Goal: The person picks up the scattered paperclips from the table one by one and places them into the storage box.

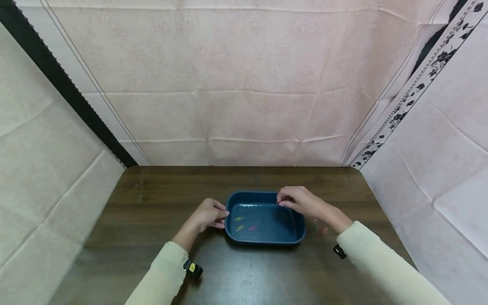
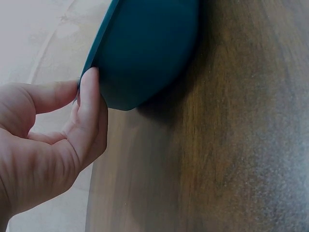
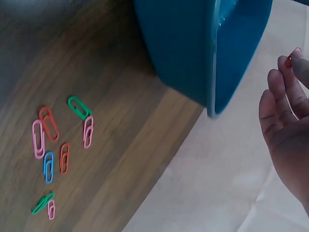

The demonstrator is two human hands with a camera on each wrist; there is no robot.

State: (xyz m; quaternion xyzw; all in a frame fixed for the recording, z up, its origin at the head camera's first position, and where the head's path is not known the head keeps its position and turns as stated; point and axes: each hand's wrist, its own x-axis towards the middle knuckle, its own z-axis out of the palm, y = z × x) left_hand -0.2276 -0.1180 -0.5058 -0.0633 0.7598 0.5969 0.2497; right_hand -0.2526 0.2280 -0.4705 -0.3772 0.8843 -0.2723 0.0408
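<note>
While the left hand [image 1: 209, 215] grasps the rim at its left end, thumb above and fingers beneath, one blue tray [image 1: 267, 244], rectangular with rounded corners, sits upright on the brown wooden table [image 1: 244, 279]. Contents of the tray: two yellow paper clips [image 1: 239, 228], one just beyond the other near the left wall, and one pink paper clip [image 1: 253, 228] to their right; all three lie flat on its floor, apart. Above the tray's far right part, the right hand [image 1: 301, 200] pinches one red paper clip [image 3: 293, 54] between thumb and fingertip, clear of the tray wall in the right wrist view. Outside the tray, loose on the table to its right: eight clips, namely two green clips [image 3: 79, 107], three pink clips [image 3: 38, 139], two orange-red clips [image 3: 64, 158] and one blue clip [image 3: 49, 167]; some touch in pairs. Nearer than the tray, to either side: two pale sleeves [image 1: 389, 264], each with a black wrist device [image 1: 192, 269]. Beyond the tray: a pale cloth [image 1: 244, 118] with faint floral pattern.
</note>
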